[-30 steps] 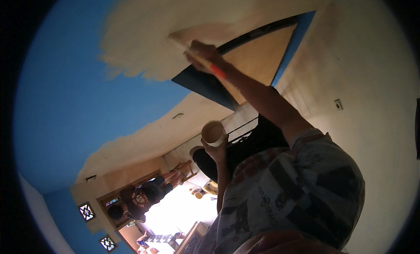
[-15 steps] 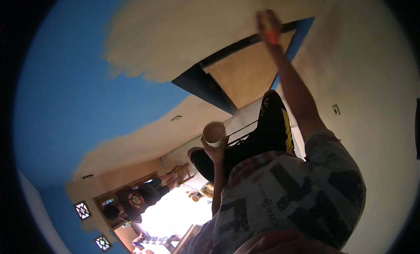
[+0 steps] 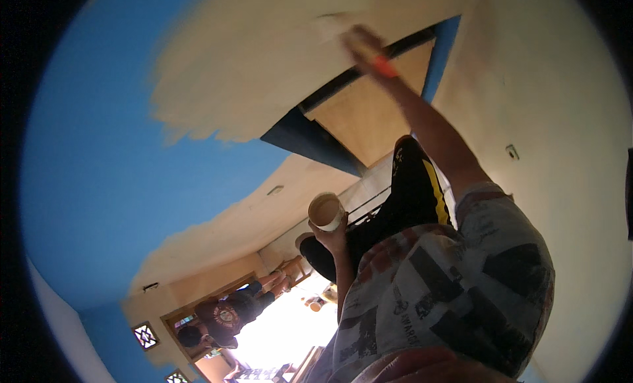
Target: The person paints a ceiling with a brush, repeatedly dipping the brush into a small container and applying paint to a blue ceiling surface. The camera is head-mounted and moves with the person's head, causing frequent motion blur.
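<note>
My left hand (image 3: 331, 239) is closed around a small white tub (image 3: 326, 211) of pale beige paint, held in front of my dark trousers. My right arm stretches up to the wall above the doorway. There my right hand (image 3: 364, 48), smeared by motion, grips a paintbrush; its orange handle end (image 3: 385, 67) shows below the fingers, while its bristles are too blurred to make out. Beside the hand, the beige-coated wall (image 3: 244, 60) has a ragged brushed border against the blue paint (image 3: 132, 165).
A dark-framed doorway with a light wooden door panel (image 3: 362, 99) lies below my right hand. Another person (image 3: 227, 314) in a dark shirt is near a bright opening. Vent blocks (image 3: 146, 335) and a wall switch (image 3: 512, 152) are set in the walls.
My right hand has swept left along the wall above the doorway with the brush. The left hand keeps the tub at nearly the same place; the whole view has shifted slightly.
</note>
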`<state>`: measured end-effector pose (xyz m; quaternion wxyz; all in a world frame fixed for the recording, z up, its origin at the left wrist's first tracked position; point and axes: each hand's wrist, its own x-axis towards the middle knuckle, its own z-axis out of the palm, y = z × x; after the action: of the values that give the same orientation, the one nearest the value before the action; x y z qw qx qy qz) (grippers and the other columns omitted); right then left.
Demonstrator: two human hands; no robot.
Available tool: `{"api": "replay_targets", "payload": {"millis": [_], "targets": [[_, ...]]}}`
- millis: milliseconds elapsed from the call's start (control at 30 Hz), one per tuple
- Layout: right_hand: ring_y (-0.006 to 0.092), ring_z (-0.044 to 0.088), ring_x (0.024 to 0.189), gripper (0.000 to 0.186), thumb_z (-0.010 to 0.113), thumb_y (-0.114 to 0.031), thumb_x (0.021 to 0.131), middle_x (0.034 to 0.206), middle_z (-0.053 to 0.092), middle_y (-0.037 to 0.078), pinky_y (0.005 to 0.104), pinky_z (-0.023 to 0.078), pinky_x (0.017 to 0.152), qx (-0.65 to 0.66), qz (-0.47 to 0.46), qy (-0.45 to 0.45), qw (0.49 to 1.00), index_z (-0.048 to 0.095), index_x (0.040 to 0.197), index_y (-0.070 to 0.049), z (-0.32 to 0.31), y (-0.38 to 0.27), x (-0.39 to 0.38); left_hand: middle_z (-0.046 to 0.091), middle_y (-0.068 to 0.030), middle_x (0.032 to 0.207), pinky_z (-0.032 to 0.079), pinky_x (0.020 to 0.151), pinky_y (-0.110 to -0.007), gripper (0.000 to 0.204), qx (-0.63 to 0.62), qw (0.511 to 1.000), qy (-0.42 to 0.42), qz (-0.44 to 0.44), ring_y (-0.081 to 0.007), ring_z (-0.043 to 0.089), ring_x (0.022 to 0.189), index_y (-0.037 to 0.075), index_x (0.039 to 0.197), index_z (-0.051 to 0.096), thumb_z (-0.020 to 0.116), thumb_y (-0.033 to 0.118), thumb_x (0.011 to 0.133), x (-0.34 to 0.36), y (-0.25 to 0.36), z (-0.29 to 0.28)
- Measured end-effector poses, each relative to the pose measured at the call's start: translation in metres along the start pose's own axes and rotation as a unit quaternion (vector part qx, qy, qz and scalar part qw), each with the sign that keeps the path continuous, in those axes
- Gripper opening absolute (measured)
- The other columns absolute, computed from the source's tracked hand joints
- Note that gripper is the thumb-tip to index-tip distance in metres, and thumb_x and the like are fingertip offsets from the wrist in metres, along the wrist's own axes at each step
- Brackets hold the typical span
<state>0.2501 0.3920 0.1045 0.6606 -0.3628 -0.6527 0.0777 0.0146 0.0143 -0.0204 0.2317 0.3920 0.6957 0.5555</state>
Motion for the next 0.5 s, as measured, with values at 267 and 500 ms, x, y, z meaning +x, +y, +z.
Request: {"api": "replay_targets", "payload": {"millis": [267,500], "targets": [[0.0129,0.06,0.066,0.021,0.063,-0.022,0.095,0.081,0.064,0.005,0.0264,0.05,0.061,-0.065,0.164,0.225,0.958,0.063,0.089,-0.002,-0.211,0.068,0.009,0.062,-0.0128,0.113,0.05,0.091,-0.038,0.08,0.023,0.999,-0.028,-0.012,-0.0249,0.061,0.105,0.003,0.123,0.049,0.092,0.019,0.058,0.001,0.014,-0.002],[0.0143,0.064,0.066,0.023,0.058,-0.023,0.097,0.082,0.065,0.004,0.0261,0.053,0.062,0.033,0.184,0.224,0.956,0.061,0.091,0.0,-0.177,0.048,0.019,0.062,-0.013,0.112,0.05,0.09,-0.037,0.079,0.01,1.0,-0.02,-0.001,-0.0251,0.062,0.104,0.003,0.123,0.049,0.092,0.019,0.058,0.0,0.012,-0.005]]}}
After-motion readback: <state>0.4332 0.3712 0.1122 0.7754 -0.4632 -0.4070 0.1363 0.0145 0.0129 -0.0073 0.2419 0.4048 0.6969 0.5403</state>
